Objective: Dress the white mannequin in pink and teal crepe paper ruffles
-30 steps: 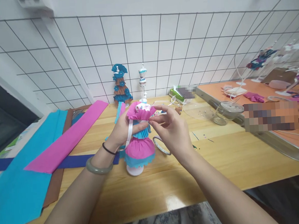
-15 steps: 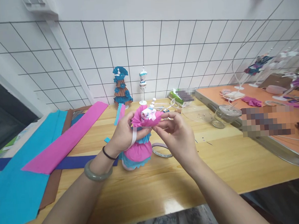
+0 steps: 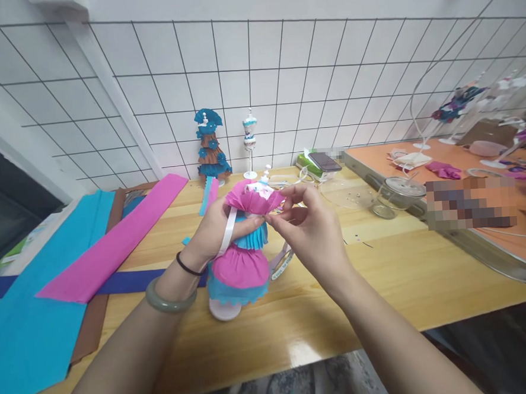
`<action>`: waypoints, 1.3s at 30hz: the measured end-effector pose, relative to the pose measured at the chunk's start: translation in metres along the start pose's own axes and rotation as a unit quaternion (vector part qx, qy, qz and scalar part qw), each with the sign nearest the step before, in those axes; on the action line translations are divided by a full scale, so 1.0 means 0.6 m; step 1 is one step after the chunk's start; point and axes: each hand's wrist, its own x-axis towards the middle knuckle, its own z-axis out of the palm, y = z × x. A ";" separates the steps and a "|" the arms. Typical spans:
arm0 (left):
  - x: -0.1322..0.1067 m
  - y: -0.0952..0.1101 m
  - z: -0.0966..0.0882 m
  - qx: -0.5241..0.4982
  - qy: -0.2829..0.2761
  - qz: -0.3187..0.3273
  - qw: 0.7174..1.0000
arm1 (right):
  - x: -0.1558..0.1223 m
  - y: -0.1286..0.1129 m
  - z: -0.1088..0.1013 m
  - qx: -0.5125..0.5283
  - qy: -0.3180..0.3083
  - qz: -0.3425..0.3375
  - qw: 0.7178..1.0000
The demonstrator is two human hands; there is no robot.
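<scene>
A small dress form wears a crepe-paper dress (image 3: 240, 268), with a pink ruffle (image 3: 254, 199) at the top, blue pleats below it and a pink and blue skirt. Its white base tilts off upright. My left hand (image 3: 216, 231) is closed around its upper part, thumb lying under the ruffle. A narrow white strip (image 3: 228, 232) runs down across that hand. My right hand (image 3: 313, 235) pinches at the ruffle's right lower edge; the exact contact is partly hidden by the fingers. Just below the right fingers, a thin ring with printed lettering (image 3: 281, 266) stands tilted behind the skirt.
Blue crepe paper (image 3: 43, 329), a pink folded strip (image 3: 114, 242) and brown sheets lie left. At the back stand a teal and brown dressed form (image 3: 212, 149) and another small form (image 3: 249, 139). A phone (image 3: 325, 161), a glass jar (image 3: 394, 195) and an orange table (image 3: 456, 155) are rightward.
The dress form has come up and tilted, showing more of its skirt and base. The printed ring has tipped upward toward the skirt. My right fingers have drawn closer together under the ruffle.
</scene>
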 end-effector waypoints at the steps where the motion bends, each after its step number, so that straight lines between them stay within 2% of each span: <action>1: 0.000 0.002 0.001 -0.030 -0.008 -0.013 0.999 | 0.002 0.000 0.000 0.015 -0.003 0.016 1.000; 6: -0.002 0.007 0.009 -0.141 -0.039 -0.096 0.985 | 0.009 -0.005 -0.004 0.037 -0.016 0.059 0.997; 11: 0.001 -0.012 0.002 -0.187 -0.070 -0.102 0.975 | 0.017 -0.007 -0.011 0.034 -0.052 0.094 0.994; 16: 0.001 -0.015 0.005 -0.223 -0.097 -0.120 0.963 | 0.018 0.008 -0.010 0.008 -0.047 0.096 0.994; 21: 0.005 -0.020 0.006 -0.251 -0.094 -0.115 0.956 | 0.011 0.016 -0.012 0.034 -0.031 0.111 0.993; 29: 0.009 -0.039 -0.006 -0.263 -0.073 -0.157 0.949 | 0.008 0.015 -0.024 0.132 -0.059 0.145 0.979; 35: 0.011 -0.032 0.002 -0.243 -0.083 -0.140 0.956 | 0.005 0.024 -0.012 0.144 -0.051 0.152 0.976; 39: 0.012 -0.037 0.004 -0.232 -0.065 -0.128 0.962 | 0.002 0.024 -0.007 0.173 -0.064 0.162 0.969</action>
